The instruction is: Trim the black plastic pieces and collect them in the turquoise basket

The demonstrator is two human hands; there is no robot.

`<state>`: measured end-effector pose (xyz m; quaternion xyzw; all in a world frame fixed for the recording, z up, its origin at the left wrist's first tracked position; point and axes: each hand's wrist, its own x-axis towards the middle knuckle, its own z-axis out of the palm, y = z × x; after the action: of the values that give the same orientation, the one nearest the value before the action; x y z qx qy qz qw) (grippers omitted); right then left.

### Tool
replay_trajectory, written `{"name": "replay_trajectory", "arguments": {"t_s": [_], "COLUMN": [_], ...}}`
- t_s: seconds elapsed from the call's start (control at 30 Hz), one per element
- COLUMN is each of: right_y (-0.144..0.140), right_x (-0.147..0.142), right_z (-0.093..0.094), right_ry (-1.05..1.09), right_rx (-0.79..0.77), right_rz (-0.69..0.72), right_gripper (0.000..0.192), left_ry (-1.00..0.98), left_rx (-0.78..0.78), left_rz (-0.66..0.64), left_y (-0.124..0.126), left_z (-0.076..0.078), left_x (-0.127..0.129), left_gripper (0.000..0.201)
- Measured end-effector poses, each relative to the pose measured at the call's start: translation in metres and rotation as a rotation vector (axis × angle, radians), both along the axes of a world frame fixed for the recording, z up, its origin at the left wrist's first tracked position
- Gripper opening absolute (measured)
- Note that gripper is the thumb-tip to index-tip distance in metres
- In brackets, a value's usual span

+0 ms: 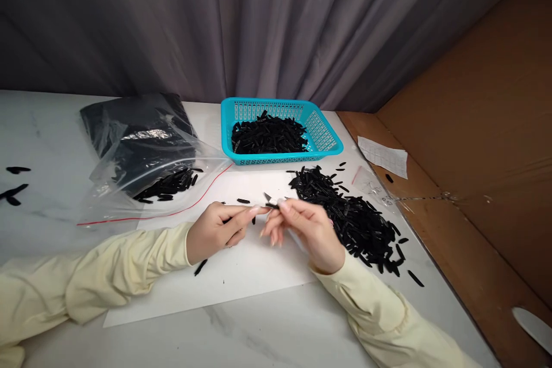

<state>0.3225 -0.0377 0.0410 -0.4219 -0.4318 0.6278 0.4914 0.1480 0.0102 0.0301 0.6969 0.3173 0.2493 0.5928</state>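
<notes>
A small black strip (271,205) was pinched between the fingertips of the left hand (218,230) and the right hand (308,230), near the middle of the worktop (267,333). Both hands were closed on it, just above a white sheet (241,282) that was laid flat there. A little pale bit was seen at the fingertips, but it was too small to tell what it was.

Just beside the right hand, toward the right edge, a big pile of black strips (353,218) was spread out. A few loose strips (200,267) were left on the sheet near the left hand. A clear bag (146,184) with more strips inside was laid toward the back left corner. A blue basket (321,132), partly filled with strips, was set at the back edge. A slip of paper (383,155) was left on the brown board to the right.

The step would likely be done best if the strip were held lightly by its ends, kept over the sheet, and handled one at a time.
</notes>
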Motion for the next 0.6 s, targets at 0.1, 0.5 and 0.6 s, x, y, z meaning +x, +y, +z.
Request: {"name": "replay_trajectory", "arguments": {"t_s": [0.1,0.5,0.6], "right_y": [0.036,0.035,0.016], "right_x": [0.016,-0.004,-0.017], "right_z": [0.021,0.05,0.031], "right_ry": [-0.371,-1.003,-0.954], "right_rx": [0.229,0.614,0.614], "right_rz": [-0.162,0.263,0.284], "right_gripper": [0.028,0.009,0.008], "left_ry": [-0.033,-0.143,-0.174], "left_rx": [-0.183,-0.483,-0.492], "left_rz": [0.064,0.155,0.113], "left_y": [0.003,0.007,0.007], "left_z": [0.002,0.005,0.004], "left_x": [0.002,0.006,0.005], "left_gripper": [0.05,0.056,0.056]}}
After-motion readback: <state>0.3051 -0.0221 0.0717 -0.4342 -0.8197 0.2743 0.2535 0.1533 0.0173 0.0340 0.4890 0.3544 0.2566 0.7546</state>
